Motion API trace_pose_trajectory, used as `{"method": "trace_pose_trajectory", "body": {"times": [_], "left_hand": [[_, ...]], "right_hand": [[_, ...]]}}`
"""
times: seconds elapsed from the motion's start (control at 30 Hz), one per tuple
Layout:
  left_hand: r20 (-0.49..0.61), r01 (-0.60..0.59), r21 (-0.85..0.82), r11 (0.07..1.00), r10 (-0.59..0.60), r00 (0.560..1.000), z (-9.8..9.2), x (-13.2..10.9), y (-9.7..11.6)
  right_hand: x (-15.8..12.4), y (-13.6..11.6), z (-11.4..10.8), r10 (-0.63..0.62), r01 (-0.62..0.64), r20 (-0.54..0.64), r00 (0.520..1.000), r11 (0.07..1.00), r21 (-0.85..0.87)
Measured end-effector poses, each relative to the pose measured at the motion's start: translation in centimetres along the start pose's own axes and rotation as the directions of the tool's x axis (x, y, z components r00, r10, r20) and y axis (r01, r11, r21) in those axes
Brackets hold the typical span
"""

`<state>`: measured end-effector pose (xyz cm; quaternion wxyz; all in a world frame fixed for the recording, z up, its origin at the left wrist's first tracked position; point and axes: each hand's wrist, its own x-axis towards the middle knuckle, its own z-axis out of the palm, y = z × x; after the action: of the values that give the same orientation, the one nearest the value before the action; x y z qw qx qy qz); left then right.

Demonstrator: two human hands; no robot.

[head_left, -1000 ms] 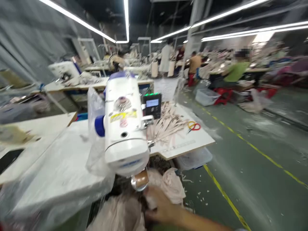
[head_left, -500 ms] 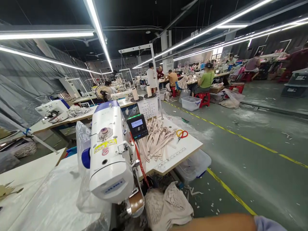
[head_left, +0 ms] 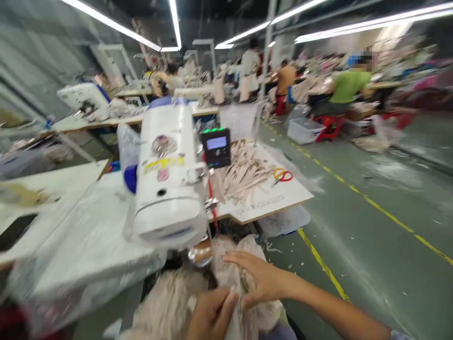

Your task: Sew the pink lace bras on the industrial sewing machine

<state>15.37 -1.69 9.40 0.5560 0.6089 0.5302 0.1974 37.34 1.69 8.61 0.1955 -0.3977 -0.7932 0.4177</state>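
Low in the picture both my hands rest on a heap of beige fabric [head_left: 170, 302] below the sewing machine. My right hand [head_left: 256, 278] lies on the fabric with its fingers stretched toward the left. My left hand [head_left: 212, 314] sits just below it, fingers curled and pinching a fold of the fabric. The white sewing machine [head_left: 166, 174] stands right above them, its round metal end [head_left: 200, 252] close to my right fingertips. The picture is blurred by motion.
Behind the machine a control box [head_left: 216, 147] glows green. Beige strips [head_left: 244, 172] and red-and-yellow scissors [head_left: 282, 175] lie on the white table [head_left: 283, 198]. Clear plastic sheet [head_left: 81, 245] covers the table at left. Seated people work further back; a yellow floor line [head_left: 375, 208] runs right.
The view swung up and then back down. Only my right forearm showed half a second ago; now both hands are on the beige fabric below the machine.
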Motion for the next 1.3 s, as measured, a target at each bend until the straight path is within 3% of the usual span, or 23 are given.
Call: {"method": "trace_pose_trajectory", "body": {"times": [0.03,0.13,0.2,0.3,0.37,0.47,0.67,0.93,1.03,1.13,1.23,1.3], "left_hand": [[-0.008,-0.001,-0.004,1.000,0.001,1.000,0.1,-0.1,0.4],[-0.011,-0.154,0.101,0.983,0.156,0.988,-0.8,0.4,1.5],[-0.084,-0.140,0.142,0.980,0.153,0.985,-2.2,1.0,2.1],[-0.252,-0.013,0.090,0.996,0.036,0.967,-4.6,1.7,2.9],[-0.308,0.050,0.042,0.998,-0.035,0.951,-5.7,2.2,3.4],[-0.344,0.114,0.024,0.993,-0.099,0.934,-6.5,3.0,3.8],[-0.400,-0.050,0.157,0.986,0.109,0.910,-7.2,4.3,3.2],[-0.349,-0.060,0.411,0.910,0.218,0.912,-7.8,4.7,1.8],[-0.355,-0.064,0.404,0.912,0.221,0.909,-8.0,4.5,1.8],[-0.397,-0.059,0.318,0.946,0.189,0.898,-8.3,4.3,2.2],[-0.411,-0.026,0.202,0.979,0.109,0.905,-8.4,3.9,2.9],[-0.409,0.023,0.157,0.987,0.044,0.912,-8.2,3.7,3.3]], "right_hand": [[0.4,-0.6,0.2,-0.017,0.016,0.012,1.000,0.994,0.108],[1.8,-1.9,0.4,0.008,-0.022,0.044,0.999,0.941,0.336],[2.6,-2.1,0.5,0.071,-0.071,0.016,0.997,0.912,0.404],[4.0,-2.1,0.3,0.161,-0.100,-0.117,0.980,0.906,0.411],[4.9,-2.0,-0.1,0.219,-0.132,-0.184,0.958,0.908,0.397],[6.0,-1.9,-0.6,0.266,-0.182,-0.173,0.948,0.902,0.391],[6.9,-1.1,-1.1,0.260,-0.187,-0.170,0.950,0.916,0.356],[6.9,0.1,-0.7,0.313,-0.235,-0.129,0.941,0.878,0.416],[6.0,1.8,1.0,0.318,-0.226,-0.062,0.946,0.784,0.579],[4.8,3.7,2.8,0.173,-0.229,0.151,0.973,0.670,0.706],[3.7,4.9,3.7,0.065,-0.310,0.364,0.929,0.674,0.671],[3.2,5.3,3.7,0.064,-0.338,0.406,0.912,0.678,0.652]]}}
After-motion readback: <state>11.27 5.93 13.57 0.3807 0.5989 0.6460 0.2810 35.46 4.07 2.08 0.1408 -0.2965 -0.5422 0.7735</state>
